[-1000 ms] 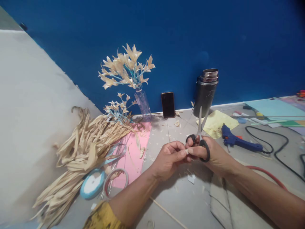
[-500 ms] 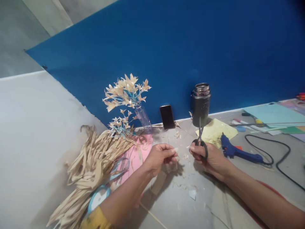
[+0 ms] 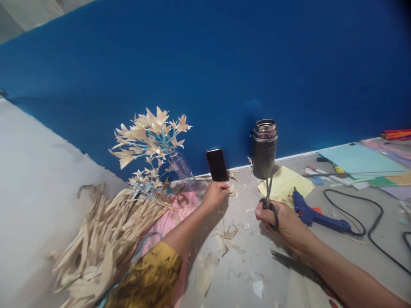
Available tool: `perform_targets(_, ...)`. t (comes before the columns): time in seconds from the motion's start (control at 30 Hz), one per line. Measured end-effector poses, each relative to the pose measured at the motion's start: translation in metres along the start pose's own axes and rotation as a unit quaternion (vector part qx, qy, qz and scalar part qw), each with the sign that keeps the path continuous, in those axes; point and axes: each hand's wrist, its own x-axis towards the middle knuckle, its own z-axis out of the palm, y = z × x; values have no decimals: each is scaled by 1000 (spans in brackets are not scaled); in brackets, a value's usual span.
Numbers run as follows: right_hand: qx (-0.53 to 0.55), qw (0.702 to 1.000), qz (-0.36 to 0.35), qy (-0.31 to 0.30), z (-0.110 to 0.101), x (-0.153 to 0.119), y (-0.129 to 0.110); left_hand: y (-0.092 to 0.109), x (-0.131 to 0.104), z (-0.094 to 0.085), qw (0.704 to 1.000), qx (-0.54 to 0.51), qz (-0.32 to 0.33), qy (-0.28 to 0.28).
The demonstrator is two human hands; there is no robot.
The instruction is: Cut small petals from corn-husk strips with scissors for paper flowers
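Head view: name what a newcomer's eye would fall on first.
Probably the spray of cream-petalled, blue-stemmed flowers in a leaning clear plastic bottle left of centre, pale against the deep blue wall. Next, perhaps, the big heap of tan, dry-looking leaf strips at lower left, and the black-handled metal scissors held blades up in the right hand, right of centre.

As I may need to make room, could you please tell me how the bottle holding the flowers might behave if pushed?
The bottle would probably tip easily, as the flowers spread wide above its narrow body. It is likely light, since its see-through walls suggest thin plastic. The thin petals may crumple if knocked.
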Motion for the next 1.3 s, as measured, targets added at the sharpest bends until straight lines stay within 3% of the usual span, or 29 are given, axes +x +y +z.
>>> perform_targets(0.17,-42,999,1,21,-4,0,0,5,-17,-40,1000,11,-15,-7)
perform_targets(0.27,-77,996,-10,40,-2,-2,-2,6,-46,-61,998,22,-28,-48)
perform_targets(0.33,-95,995,-7,37,1,-5,-3,5,-70,-65,996,37,-29,-79)
perform_targets(0.53,-120,993,-11,21,6,-10,-3,-7,-120,-42,975,178,34,-130)
perform_targets(0.77,-130,991,-9,16,5,-7,-1,-17,-126,-29,974,202,25,-97)
perform_targets(0.97,-135,991,-14,-8,4,-6,1,-8,-134,-34,981,182,22,-66)
perform_targets(1.07,-113,993,2,-41,7,-9,1,7,-148,-33,987,146,67,8)
perform_targets(1.17,-63,991,45,-105,15,-17,0,20,-163,-23,985,49,146,74)
perform_targets(1.23,-15,988,63,-143,21,-24,0,25,-169,-13,984,-3,160,78)
perform_targets(1.3,21,988,58,-143,26,-29,1,30,-172,-3,985,-34,155,69)
